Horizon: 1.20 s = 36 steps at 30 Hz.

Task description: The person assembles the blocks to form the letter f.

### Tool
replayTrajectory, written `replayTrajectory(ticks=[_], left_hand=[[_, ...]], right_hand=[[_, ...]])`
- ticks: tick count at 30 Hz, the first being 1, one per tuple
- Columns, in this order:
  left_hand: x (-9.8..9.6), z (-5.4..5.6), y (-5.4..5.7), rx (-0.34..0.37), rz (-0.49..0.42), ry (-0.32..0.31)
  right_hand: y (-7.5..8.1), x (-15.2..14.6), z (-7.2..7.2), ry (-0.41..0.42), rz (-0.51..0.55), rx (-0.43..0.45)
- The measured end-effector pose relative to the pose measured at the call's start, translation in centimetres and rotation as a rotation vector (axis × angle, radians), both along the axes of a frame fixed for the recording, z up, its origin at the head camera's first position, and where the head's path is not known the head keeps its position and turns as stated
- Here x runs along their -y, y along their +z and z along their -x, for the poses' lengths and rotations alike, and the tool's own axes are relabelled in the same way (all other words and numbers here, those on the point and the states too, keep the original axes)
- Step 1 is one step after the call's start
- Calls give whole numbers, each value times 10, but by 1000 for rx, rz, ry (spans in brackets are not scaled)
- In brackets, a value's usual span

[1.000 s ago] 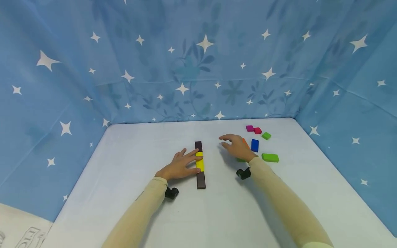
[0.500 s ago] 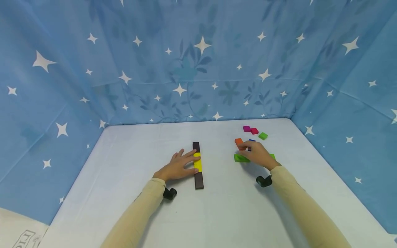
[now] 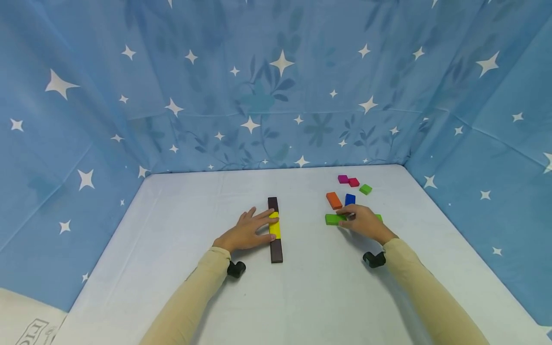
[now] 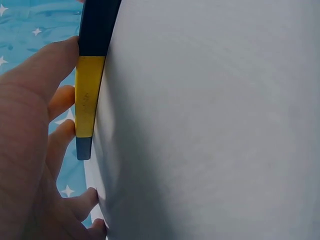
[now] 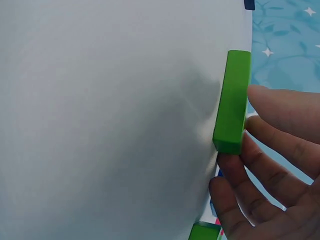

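Note:
My left hand lies with spread, fairly straight fingers touching the top of a yellow block. That block sits in a straight row between two dark brown blocks, a far one and a near one. The left wrist view shows the thumb by the joint of the yellow and a dark block. To the right, my right hand pinches a long green block between thumb and fingers. In the right wrist view the thumb is against that green block's side.
Behind the right hand lie an orange block and a blue block. Farther back are small purple, red and green blocks. Another green block is mostly hidden by the right hand. A starry blue curtain borders the white table.
My right hand has moved right, away from the row, past the orange block and down onto the long green block, pinching it. My left hand stays on the row.

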<state>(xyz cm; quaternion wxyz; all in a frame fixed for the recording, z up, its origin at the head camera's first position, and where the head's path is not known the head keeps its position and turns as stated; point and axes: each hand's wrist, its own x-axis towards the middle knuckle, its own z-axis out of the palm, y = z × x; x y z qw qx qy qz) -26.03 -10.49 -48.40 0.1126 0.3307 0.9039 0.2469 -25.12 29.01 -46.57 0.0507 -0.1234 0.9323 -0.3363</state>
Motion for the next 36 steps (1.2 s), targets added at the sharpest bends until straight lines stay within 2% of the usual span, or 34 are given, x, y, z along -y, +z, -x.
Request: replayTrajectory(ticks=[4,10,17,29,36], left_hand=[[-1,1,2,-7,6,-3],[0,3,-1,-29,41,-7],[1,2,-1,-43,31,-12],[1,1,-2,-38,48,-14],[0,-3,0,-33,29,-24]], right_hand=[[-2,-1,0,-1,-4,-6],[-5,0,-1,3,-14,-8],[-8,2,1,0,-31,-57],[-12,2,9,-11,-35,-68],[-12,4,8,1,-24,-86]])
